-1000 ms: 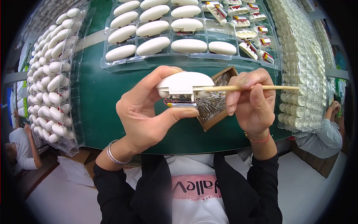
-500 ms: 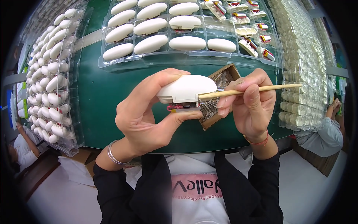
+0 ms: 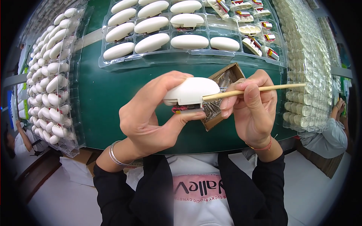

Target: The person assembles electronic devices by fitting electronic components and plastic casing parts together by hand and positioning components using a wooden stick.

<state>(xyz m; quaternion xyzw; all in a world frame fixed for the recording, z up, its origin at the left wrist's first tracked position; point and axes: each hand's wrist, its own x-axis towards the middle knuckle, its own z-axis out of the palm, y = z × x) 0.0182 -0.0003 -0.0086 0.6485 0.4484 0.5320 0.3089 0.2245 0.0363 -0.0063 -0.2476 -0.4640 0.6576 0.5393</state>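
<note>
My left hand [image 3: 149,116] grips a white oval plastic casing [image 3: 192,89] between thumb and fingers. Under its rim show a small circuit board with a port [image 3: 191,107], red wires and a flat silver piece, with the thumb below them. My right hand [image 3: 253,101] pinches a wooden chopstick [image 3: 281,87], held nearly level. The stick's left tip meets the casing's right end, at the lower edge. A few thin metal pins [image 3: 223,89] stick out between the right fingers and the casing; their ends are hidden.
Behind my hands, a cardboard box [image 3: 215,123] holds loose metal pins. A clear tray [image 3: 158,58] beyond it carries white casings and half shells with electronics. Piled trays of casings [image 3: 56,83] stand left, stacked clear trays [image 3: 305,75] right. Other people sit at both sides.
The casing and my left hand have shifted slightly right and down. The chopstick stays at the casing's right end, and both hands keep their grips.
</note>
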